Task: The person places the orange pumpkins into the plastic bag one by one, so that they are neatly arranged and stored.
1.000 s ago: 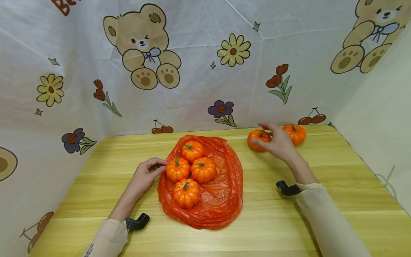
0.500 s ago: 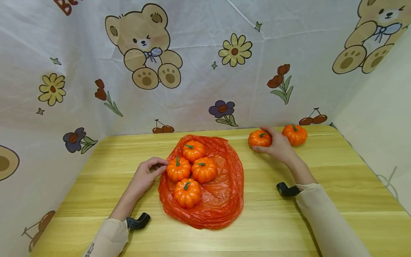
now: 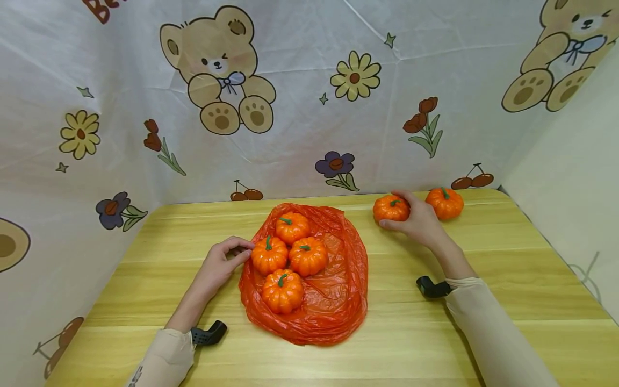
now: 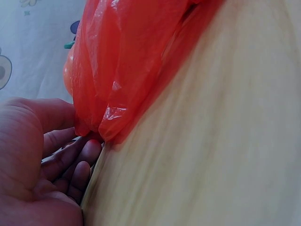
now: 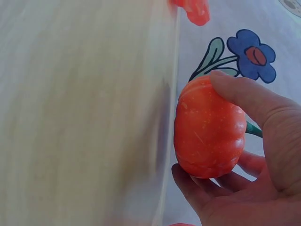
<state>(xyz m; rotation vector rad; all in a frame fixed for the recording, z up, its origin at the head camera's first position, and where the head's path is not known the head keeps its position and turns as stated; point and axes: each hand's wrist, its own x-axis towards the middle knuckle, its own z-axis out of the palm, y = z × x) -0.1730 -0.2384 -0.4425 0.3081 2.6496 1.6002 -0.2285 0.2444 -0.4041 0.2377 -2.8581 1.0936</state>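
Note:
Thumb and fingers of my right hand (image 3: pixel 422 221) grip a small orange toy pumpkin (image 3: pixel 389 208) with a green stem, at the back right of the table. The right wrist view shows the thumb on one side of this pumpkin (image 5: pixel 209 129) and fingers on the other. My left hand (image 3: pixel 220 264) pinches the left edge of a red plastic bag (image 3: pixel 338 301), spread wide on the table. Its fingertips meet the thin film of the bag (image 4: pixel 120 70) in the left wrist view. Several pumpkins (image 3: pixel 282 290) sit inside the bag, towards its left side.
Another pumpkin (image 3: pixel 445 204) stands at the far right, just beyond the right hand. The wooden table (image 3: pixel 401 344) ends at a printed cloth (image 3: pixel 295 107) behind and a pale wall (image 3: pixel 575 177) on the right.
My right hand has come down around the nearer loose pumpkin and its fingers have closed on it. The left hand and the bag stay where they were.

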